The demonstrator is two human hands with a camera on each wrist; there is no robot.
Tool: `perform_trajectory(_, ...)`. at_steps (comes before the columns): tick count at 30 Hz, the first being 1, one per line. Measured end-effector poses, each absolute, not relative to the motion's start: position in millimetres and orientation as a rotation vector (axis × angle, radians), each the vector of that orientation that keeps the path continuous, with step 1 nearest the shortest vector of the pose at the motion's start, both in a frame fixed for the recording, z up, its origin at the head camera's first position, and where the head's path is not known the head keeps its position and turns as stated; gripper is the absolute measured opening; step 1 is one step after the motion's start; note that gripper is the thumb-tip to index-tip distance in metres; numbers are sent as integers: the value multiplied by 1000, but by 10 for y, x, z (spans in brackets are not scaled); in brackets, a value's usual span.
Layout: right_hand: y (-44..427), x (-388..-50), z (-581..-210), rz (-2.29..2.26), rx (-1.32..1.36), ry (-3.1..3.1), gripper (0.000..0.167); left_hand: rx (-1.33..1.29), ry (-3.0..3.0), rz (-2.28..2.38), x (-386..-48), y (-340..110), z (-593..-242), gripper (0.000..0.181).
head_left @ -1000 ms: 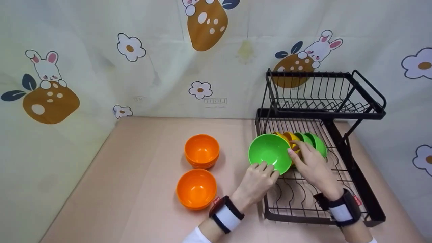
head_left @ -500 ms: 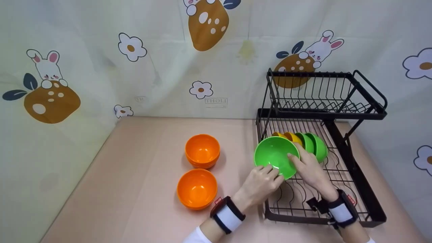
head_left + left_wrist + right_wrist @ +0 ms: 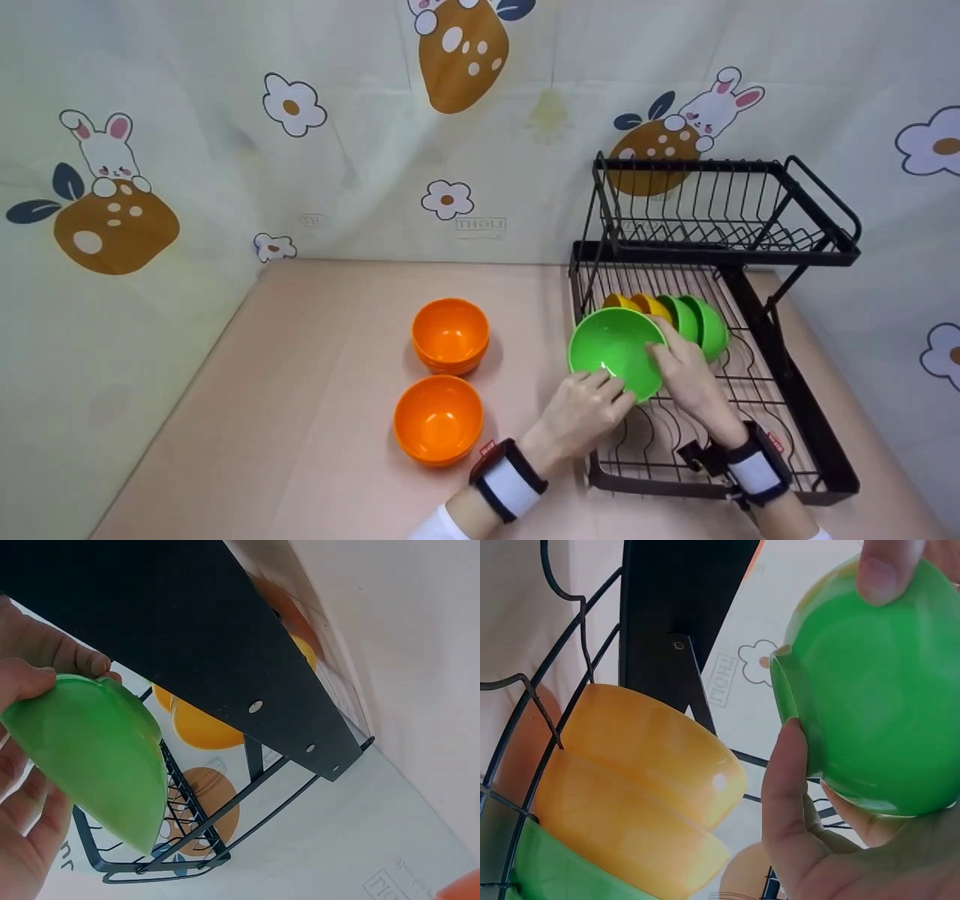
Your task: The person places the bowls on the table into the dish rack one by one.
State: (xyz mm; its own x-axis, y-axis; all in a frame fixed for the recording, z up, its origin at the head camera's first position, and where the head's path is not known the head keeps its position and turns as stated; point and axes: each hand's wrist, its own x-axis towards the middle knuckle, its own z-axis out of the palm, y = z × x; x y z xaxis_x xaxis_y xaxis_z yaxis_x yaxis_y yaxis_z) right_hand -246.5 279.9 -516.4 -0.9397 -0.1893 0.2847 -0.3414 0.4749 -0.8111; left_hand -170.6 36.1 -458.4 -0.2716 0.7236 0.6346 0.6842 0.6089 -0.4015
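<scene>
A green bowl (image 3: 611,337) is held tilted above the left side of the dish rack's lower tier, its inside facing the head camera. My left hand (image 3: 581,416) grips its near rim with curled fingers. My right hand (image 3: 694,382) holds its right side, the thumb lying over the rim. In the right wrist view, fingers touch the foot of this green bowl (image 3: 885,690). Behind it, yellow bowls (image 3: 652,305) and green bowls (image 3: 709,322) stand on edge in a row in the black dish rack (image 3: 712,491), partly hidden by the held bowl and right hand.
On the table left of the rack stand a stack of orange bowls (image 3: 450,330) and, nearer, another orange bowl (image 3: 439,420). The rack's upper tier (image 3: 735,255) overhangs the back of its lower tier. A patterned curtain (image 3: 360,165) hangs behind the table.
Both hands have brought the green bowl slightly right and nearer. My right hand has moved from beside the yellow bowls onto the green bowl's right side. The orange bowls stay put.
</scene>
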Motion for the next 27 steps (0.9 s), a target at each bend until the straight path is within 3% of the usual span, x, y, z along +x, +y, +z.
perform_trajectory(12,2853,-2438,-5018,1404,427,-2527,44,-1020,-2041,-17,-1688,371,-4550,20)
perform_trajectory(27,2643,-1948,-4121,1261,192,-2646,48,-870,-2429,164,-1595,381,-4552,27)
